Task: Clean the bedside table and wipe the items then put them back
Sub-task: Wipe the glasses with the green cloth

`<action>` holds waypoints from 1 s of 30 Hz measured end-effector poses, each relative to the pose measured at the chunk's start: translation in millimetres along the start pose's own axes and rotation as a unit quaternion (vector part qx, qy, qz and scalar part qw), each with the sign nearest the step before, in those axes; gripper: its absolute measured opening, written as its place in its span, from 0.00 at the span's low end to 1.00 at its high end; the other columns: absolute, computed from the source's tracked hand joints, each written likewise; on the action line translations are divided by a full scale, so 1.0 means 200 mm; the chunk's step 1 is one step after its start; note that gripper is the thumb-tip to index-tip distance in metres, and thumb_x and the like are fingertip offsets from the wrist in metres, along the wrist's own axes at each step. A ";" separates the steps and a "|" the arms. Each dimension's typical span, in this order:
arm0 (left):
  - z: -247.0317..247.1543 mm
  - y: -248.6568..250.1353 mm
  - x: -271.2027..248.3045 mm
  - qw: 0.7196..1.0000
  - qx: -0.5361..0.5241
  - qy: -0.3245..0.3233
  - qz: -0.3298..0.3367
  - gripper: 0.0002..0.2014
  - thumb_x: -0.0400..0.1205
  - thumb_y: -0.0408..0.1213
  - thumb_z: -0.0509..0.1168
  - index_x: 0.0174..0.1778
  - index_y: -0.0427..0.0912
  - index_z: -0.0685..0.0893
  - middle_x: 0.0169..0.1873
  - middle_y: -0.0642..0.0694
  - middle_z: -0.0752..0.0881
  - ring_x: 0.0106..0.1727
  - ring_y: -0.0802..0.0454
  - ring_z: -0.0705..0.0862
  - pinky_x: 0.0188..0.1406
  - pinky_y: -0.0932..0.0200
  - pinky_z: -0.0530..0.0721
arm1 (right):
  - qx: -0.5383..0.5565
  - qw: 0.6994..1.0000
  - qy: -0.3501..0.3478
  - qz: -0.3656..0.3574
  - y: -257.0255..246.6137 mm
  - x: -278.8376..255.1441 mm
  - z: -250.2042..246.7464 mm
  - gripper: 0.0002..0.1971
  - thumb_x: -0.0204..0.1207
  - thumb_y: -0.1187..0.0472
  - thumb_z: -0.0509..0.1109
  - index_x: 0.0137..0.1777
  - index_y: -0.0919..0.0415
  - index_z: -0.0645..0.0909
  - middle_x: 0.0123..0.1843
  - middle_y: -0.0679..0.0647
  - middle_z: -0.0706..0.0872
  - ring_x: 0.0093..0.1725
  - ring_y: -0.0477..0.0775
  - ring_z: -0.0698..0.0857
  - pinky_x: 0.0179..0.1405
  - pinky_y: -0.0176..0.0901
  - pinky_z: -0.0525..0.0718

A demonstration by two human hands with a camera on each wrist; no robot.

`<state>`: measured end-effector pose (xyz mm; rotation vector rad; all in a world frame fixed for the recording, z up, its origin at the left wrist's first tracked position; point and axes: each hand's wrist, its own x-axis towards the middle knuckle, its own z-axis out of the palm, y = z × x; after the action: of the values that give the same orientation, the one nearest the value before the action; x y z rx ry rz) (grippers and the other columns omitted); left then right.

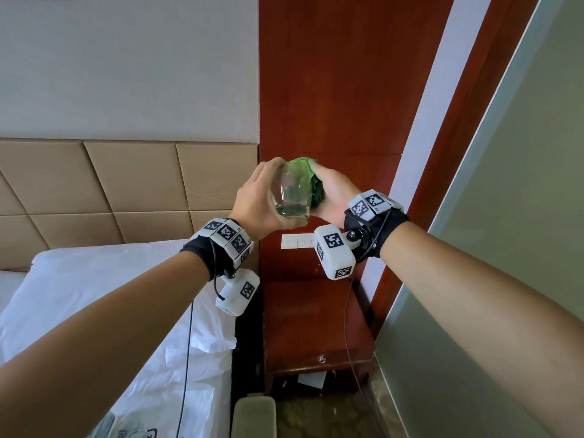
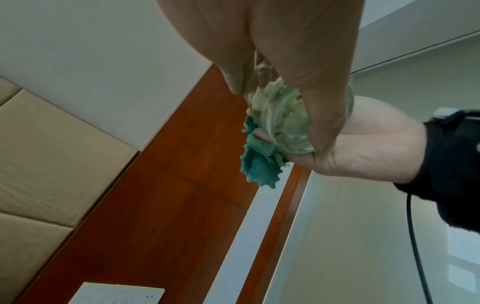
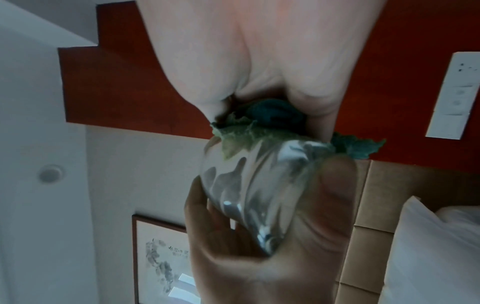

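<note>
- Left hand [image 1: 257, 199]: fingers curled round the clear glass [image 1: 292, 194], holding it tilted in the air, well above the bedside table [image 1: 311, 314].
- Right hand [image 1: 331, 192]: fingers bunch the green cloth [image 1: 308, 178] into the glass's mouth.
- Step, as I judge it: wiping the glass inside. Next: twist the cloth round, withdraw it, then set the glass back on the table top.

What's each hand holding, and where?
Left hand grips the glass around its body near the base; right hand holds the green cloth, bunched, against the glass's mouth.
</note>
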<state>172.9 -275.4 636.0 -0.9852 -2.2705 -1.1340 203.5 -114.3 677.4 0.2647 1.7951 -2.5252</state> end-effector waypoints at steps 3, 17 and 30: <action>0.05 -0.02 -0.01 0.999 -0.047 0.002 -0.024 0.55 0.53 0.60 0.84 0.75 0.48 0.67 0.66 0.53 0.78 0.66 0.53 0.81 0.67 0.42 0.82 | 0.038 0.999 -0.023 0.014 0.03 -0.02 -0.03 0.23 0.87 0.46 0.59 0.70 0.60 0.81 0.66 0.63 0.86 0.62 0.63 0.87 0.57 0.62 0.86; 0.22 0.07 0.05 0.985 -0.155 -0.029 -0.075 0.60 0.54 0.60 0.86 0.77 0.45 0.63 0.65 0.49 0.82 0.65 0.53 0.84 0.66 0.45 0.83 | 0.017 0.989 -0.128 0.067 0.05 -0.07 -0.26 0.29 0.68 0.46 0.79 0.66 0.62 0.82 0.59 0.64 0.89 0.57 0.63 0.89 0.63 0.63 0.84; 0.31 0.06 -0.14 0.929 -0.244 0.010 -0.277 0.51 0.72 0.26 0.79 0.83 0.55 0.54 0.59 0.40 0.86 0.53 0.44 0.91 0.44 0.41 0.91 | -0.088 0.975 -0.198 0.045 0.30 0.09 -0.27 0.36 0.69 0.43 0.78 0.76 0.48 0.71 0.65 0.58 0.87 0.64 0.63 0.86 0.64 0.66 0.83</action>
<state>198.0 -230.4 588.4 -0.4687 -2.3682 -2.0048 199.9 -82.3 601.6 -0.1491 1.7790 -2.1464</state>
